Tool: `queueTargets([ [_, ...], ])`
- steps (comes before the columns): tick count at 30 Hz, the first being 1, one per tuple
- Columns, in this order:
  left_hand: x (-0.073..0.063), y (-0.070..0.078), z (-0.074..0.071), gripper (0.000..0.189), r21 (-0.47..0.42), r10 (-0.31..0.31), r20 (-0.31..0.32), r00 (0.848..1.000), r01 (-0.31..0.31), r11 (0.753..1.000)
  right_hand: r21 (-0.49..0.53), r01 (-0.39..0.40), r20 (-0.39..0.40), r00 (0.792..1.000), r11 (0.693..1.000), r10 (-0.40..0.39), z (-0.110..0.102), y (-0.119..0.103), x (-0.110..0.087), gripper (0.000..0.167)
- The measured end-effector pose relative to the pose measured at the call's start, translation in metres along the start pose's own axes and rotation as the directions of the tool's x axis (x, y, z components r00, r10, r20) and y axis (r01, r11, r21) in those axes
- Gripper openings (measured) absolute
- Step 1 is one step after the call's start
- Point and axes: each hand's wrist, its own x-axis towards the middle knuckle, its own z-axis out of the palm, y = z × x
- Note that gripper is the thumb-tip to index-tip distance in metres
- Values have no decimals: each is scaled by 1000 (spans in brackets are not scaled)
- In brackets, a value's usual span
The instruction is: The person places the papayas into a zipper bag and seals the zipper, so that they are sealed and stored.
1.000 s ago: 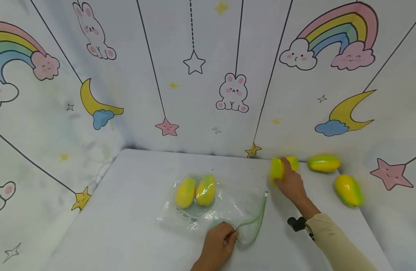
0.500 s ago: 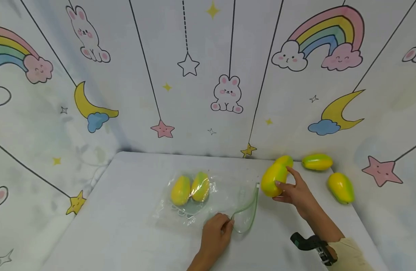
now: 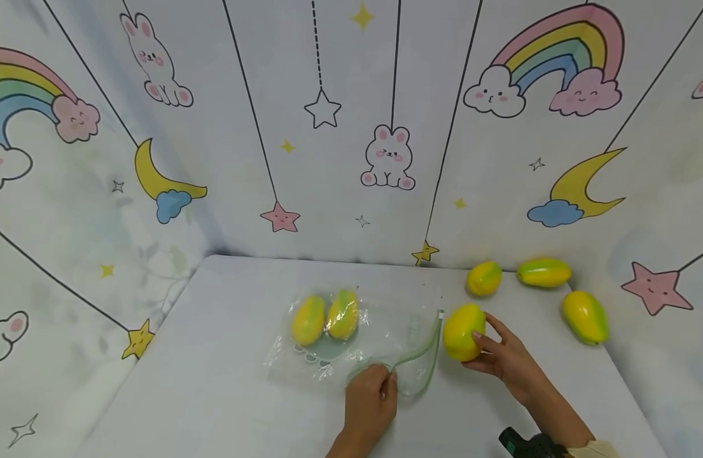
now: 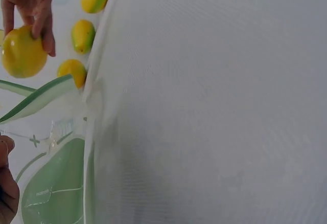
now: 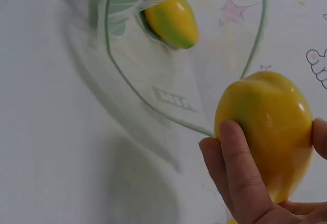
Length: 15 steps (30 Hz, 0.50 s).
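Observation:
My right hand holds a yellow-green mango just right of the bag's mouth, thumb and fingers on its sides. In the right wrist view the mango appears beside the green-edged opening. A clear plastic bag with a green rim lies on the table, its mouth spread open to the right. Two mangoes lie inside, a left one and a right one. My left hand pinches the near edge of the bag's mouth. In the left wrist view, the bag shows green printing.
Three more mangoes sit at the table's back right: one near the back edge, one in the corner and one by the right edge. A patterned backdrop stands behind the white table.
My right hand has brought a mango from the back of the table toward me, beside the bag's mouth. My left hand keeps holding the bag's edge in nearly the same place.

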Motion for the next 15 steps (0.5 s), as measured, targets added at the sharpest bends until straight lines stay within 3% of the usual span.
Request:
queueTargets([
  [6, -1, 1, -3, 30, 1, 8, -6, 1000, -8, 1000, 10, -57, 5, 998, 998, 57, 11, 19, 1, 84],
  [15, -4, 0, 0, 36, 2, 70, -29, 997, -70, 998, -21, -56, 1, 998, 998, 56, 28, 31, 2, 85],
])
